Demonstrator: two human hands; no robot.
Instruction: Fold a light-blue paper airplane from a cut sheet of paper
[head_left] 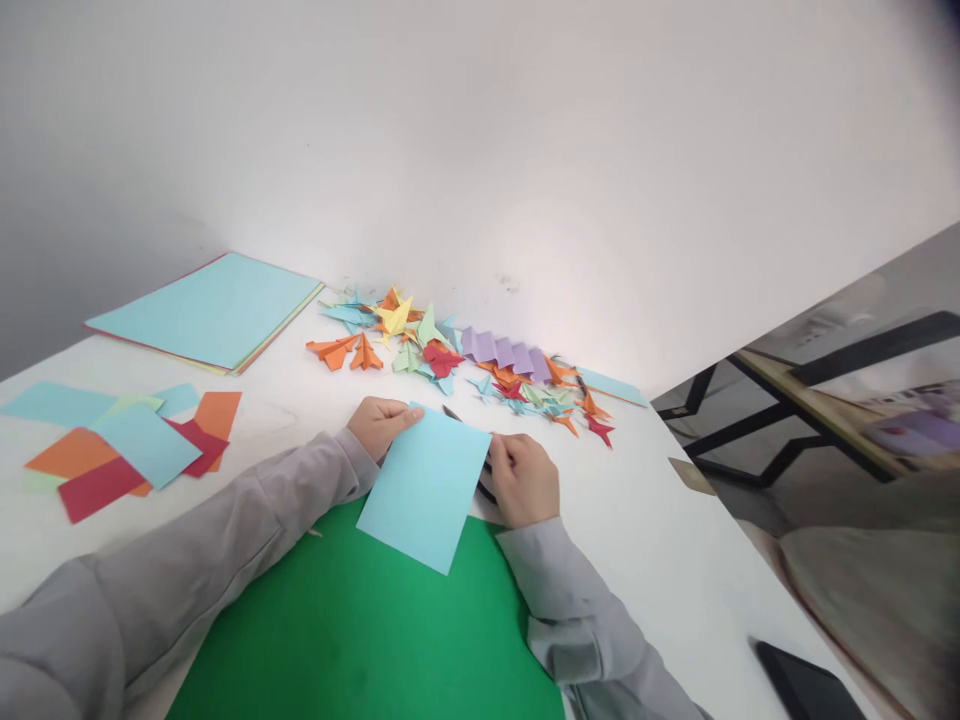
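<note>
Head view: left hand (384,424), right hand (526,480) pinch blue paper (427,490), partly hiding scissors (487,492); green sheet (360,620) beneath.

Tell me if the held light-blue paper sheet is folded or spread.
Spread: the light-blue paper sheet looks flat, with no visible crease.

"Room to pass?"
"Between the right hand (525,480) and the right edge of the counter (637,530), short of that black device (806,685). Folded papers (395,316) clutter the back edge; loose slips (150,445) crowd the left."
</note>
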